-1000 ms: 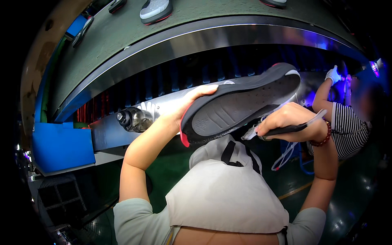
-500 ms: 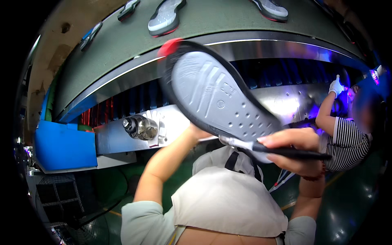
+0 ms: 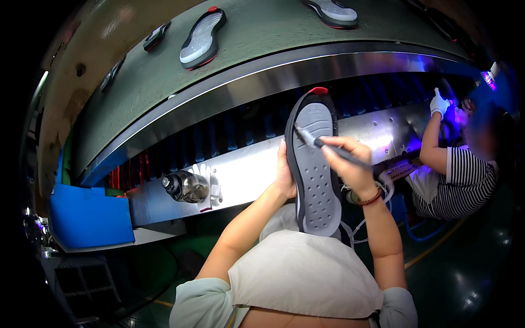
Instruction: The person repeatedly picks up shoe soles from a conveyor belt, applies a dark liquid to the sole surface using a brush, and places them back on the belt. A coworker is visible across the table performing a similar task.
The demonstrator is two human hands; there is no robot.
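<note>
- Your left hand (image 3: 283, 175) is holding the shoe sole (image 3: 316, 180) by its left side, partly curled with the thumb along the edge; the fingers underneath are hiding, so I can't tell how they're set.
- Your right hand (image 3: 353, 167) is pinching the brush (image 3: 310, 138) pen-style, fingers closed on the dark handle.
- The sole is sitting right in front of you above your apron (image 3: 306, 273), grey inside facing you, red-tipped end pointing away.
- Looks to me like you're on the brushing step: the bristles are meeting, or nearly meeting, the left rim up near the red end. I'd say the next move is calling for a steady left grip and a light stroke following that rim.
- Behind it, the metal ledge (image 3: 246, 172) is carrying a clear bottle with a black top (image 3: 188, 186), with a pale glove lying just beside it.
- Past that, the green belt (image 3: 262, 33) is bearing more soles (image 3: 202, 41), spaced well apart.
- Over on your right, a co-worker in stripes (image 3: 465, 175) is working under purple light; a blue box (image 3: 93, 216) is standing at your left.
</note>
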